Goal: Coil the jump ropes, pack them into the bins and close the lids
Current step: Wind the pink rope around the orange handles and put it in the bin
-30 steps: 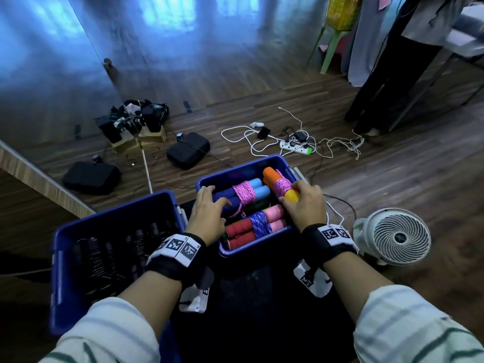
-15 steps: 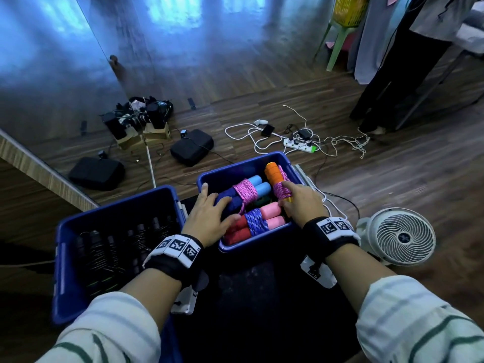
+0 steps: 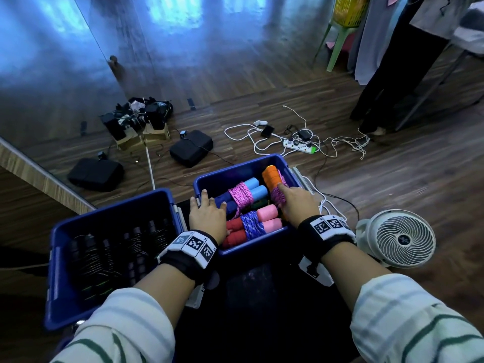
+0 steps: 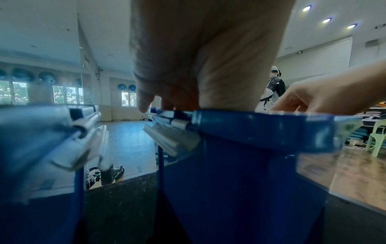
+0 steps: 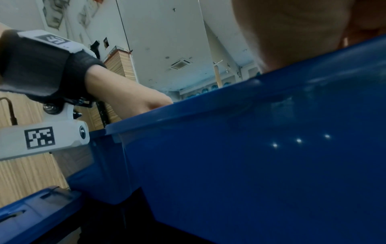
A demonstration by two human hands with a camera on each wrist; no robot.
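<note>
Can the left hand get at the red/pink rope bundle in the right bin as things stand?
Probably yes. The left hand rests in the right bin on the blue-handled bundle, right beside the red/pink bundle. The bin is open and nothing lies over that bundle.

Dark wood-plank floor (image 3: 392, 179), mirrored wall (image 3: 183, 48), green plastic chair (image 3: 337, 35), white floor fan (image 3: 400, 238), bright windows (image 4: 66, 95)

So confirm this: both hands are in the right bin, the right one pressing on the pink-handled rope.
One thing is wrong. The right hand presses on the orange-handled rope, not the pink-handled rope, which lies untouched nearer the front wall. The head view shows it. The rest holds: both hands, the left hand included, are in the right bin.
</note>
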